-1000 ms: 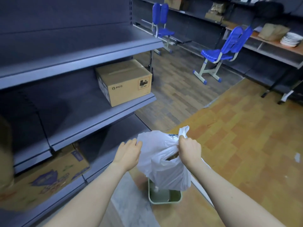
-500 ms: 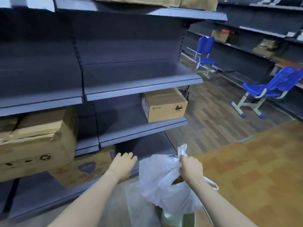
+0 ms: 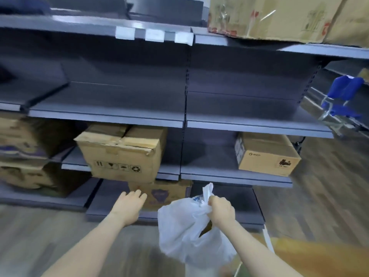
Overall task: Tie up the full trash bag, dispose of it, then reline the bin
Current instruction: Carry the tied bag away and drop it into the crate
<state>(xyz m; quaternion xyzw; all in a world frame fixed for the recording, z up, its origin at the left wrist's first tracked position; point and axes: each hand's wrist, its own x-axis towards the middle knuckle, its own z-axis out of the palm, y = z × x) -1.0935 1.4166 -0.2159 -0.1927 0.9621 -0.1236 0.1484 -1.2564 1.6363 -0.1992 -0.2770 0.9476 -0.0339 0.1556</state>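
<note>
Head view. Trash bag [image 3: 185, 232], white, one: hangs lengthwise straight down from right hand [image 3: 220, 211], which grips bunched neck in closed fist; mouth gapes below fist, not yet knotted. Left hand [image 3: 129, 205], fingers straight, holding nothing, just left of bag, nearer free side. Bin not clearly visible. Shelves [image 3: 257, 124] behind; cardboard boxes, six or so. Blue chair [image 3: 343, 100], one.

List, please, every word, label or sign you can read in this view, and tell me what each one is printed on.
"PICO": front of the small cardboard box on the right shelf.
Handling symbols, including a recycling sign, no words: front of the large cardboard box.
Dark logo with small text beneath on the small box: too blurred to read.
Blue print on the white trash bag: unreadable.
Printing on the top-shelf boxes: blurred.
</note>
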